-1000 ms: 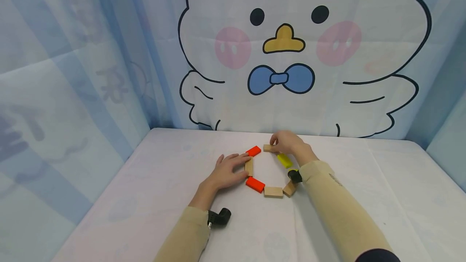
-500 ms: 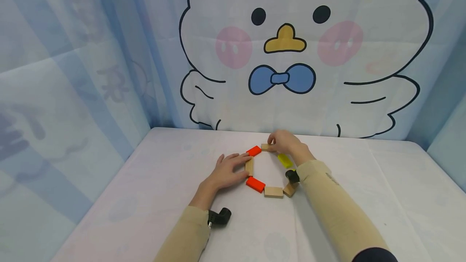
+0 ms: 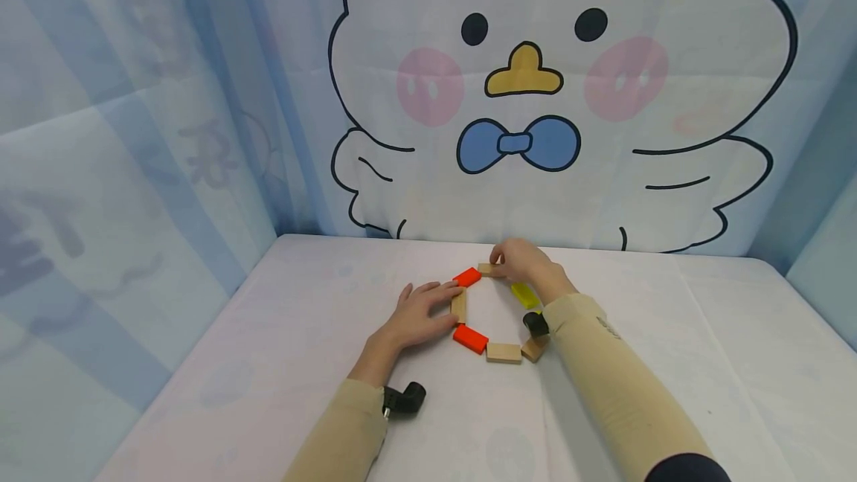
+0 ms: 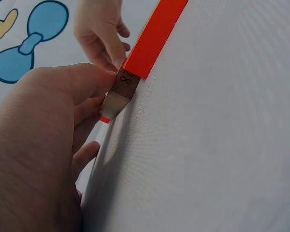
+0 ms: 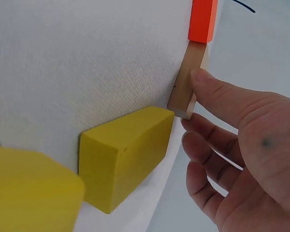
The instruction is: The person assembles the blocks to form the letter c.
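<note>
On the far side of a ring of blocks, my right hand (image 3: 525, 262) pinches a plain wooden block (image 5: 183, 84) between thumb and fingers. That block's far end meets a red block (image 5: 202, 20) in the right wrist view; its near end comes close to the corner of a yellow block (image 5: 128, 150). My left hand (image 3: 420, 315) rests at the ring's left side, thumb and index finger touching another wooden block (image 3: 459, 306) near its two ends. A red block (image 4: 157, 38) stands by my left thumb in the left wrist view.
Two wooden blocks, one in front (image 3: 504, 353) and one angled (image 3: 535, 349), form the ring's near side. A second yellow block (image 5: 31, 191) is mostly hidden by the right wrist camera in the head view. A printed curtain (image 3: 522, 192) hangs behind the white-covered table (image 3: 268, 363).
My right hand has slid the wooden block leftward, closing the gap to the far red block and widening the space from the yellow one. My left hand stays in place.
</note>
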`<state>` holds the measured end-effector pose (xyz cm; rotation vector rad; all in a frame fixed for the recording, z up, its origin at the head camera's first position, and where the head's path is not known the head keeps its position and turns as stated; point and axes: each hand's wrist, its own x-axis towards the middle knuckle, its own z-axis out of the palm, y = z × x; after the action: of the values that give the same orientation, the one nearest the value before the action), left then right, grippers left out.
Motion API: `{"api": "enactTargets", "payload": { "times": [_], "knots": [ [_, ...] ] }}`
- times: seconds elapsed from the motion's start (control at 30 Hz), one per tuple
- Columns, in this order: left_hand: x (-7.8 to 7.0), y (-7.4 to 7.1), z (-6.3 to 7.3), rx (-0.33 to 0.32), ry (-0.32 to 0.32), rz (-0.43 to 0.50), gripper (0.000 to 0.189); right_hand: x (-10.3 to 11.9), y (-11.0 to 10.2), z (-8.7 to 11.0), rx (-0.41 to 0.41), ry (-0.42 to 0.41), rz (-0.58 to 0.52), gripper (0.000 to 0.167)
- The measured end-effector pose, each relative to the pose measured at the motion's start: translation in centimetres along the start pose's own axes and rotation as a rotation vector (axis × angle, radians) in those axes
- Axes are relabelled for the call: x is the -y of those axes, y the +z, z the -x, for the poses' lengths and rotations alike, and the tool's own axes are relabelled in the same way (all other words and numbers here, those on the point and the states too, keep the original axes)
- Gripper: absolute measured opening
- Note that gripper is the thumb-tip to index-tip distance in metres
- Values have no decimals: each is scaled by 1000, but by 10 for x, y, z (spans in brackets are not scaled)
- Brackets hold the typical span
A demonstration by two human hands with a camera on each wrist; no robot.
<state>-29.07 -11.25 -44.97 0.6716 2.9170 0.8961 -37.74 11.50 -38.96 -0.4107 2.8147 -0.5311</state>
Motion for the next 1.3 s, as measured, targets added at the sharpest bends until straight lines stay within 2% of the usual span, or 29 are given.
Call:
{"api": "enactTargets", "payload": {
  "times": [0.47,0.7,1.07,1.3],
  "knots": [
    [2,0,-1,-1,9,11,54,-1,0,-4,4,3,-11,28],
    [2,1,0,2,13,15,54,-2,-5,6,6,-13,-23,37],
    [1,0,0,5,0,-1,54,-13,-17,18,-30,-85,30,36],
    [2,1,0,1,14,5,54,-17,-24,28,-31,-93,30,38]
  ]
}}
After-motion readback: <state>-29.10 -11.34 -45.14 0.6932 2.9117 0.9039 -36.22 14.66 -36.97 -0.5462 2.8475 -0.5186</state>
